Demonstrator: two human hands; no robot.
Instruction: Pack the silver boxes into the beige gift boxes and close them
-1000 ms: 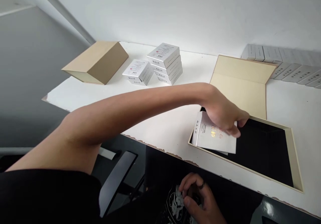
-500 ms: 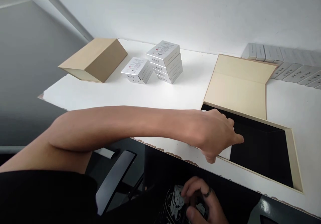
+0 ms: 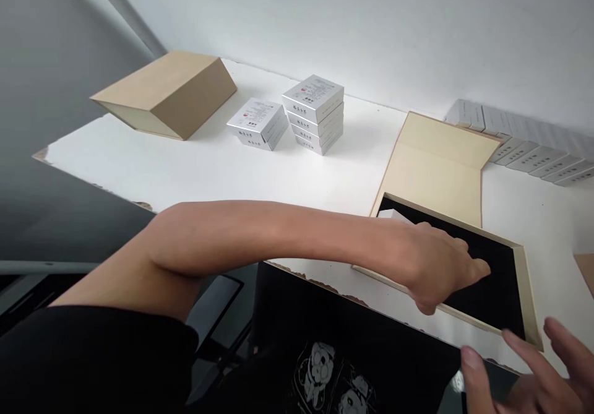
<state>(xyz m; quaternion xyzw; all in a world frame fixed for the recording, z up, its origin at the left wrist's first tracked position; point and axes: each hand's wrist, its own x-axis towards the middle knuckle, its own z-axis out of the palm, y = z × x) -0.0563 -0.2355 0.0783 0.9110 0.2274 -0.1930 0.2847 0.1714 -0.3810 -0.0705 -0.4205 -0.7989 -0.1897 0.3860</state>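
Observation:
My left hand (image 3: 439, 265) reaches down over the shallow box with a black lining (image 3: 531, 296), its back toward me. Its fingers curl downward and one points to the right; whatever they close on is hidden under the palm. Just behind the wrist, part of a white carton (image 3: 392, 215) shows inside the left end of the box. My right hand (image 3: 533, 377) is at the lower right, near the box's front right corner, fingers spread and holding nothing. The cream lid (image 3: 431, 160) of the box lies folded back toward the wall.
Two stacks of small white cartons, a short one (image 3: 257, 123) and a taller one (image 3: 315, 114), stand mid-table. A closed tan box (image 3: 162, 92) is at the left. Several cartons (image 3: 533, 148) line the wall at right. The table's front edge (image 3: 320, 285) is chipped.
My left hand has moved right along the box, uncovering part of the white carton. My right hand has risen from my lap to the box's right corner, its fingers now spread.

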